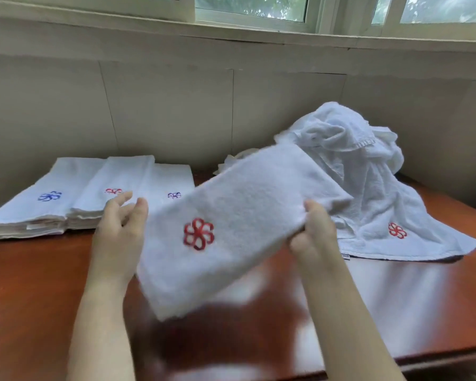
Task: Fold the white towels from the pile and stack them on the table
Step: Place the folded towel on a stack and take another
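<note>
Bare table (pixel 39 284) lies open in front; folded stacks (pixel 66 210) left, towel pile (pixel 368 174) right block the back

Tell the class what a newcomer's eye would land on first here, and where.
First, the folded white towel with a red flower emblem, held above the middle of the table, the right hand pinching its right edge. Next, the loose pile of towels at the back right, then the folded stacks at the back left.
</note>
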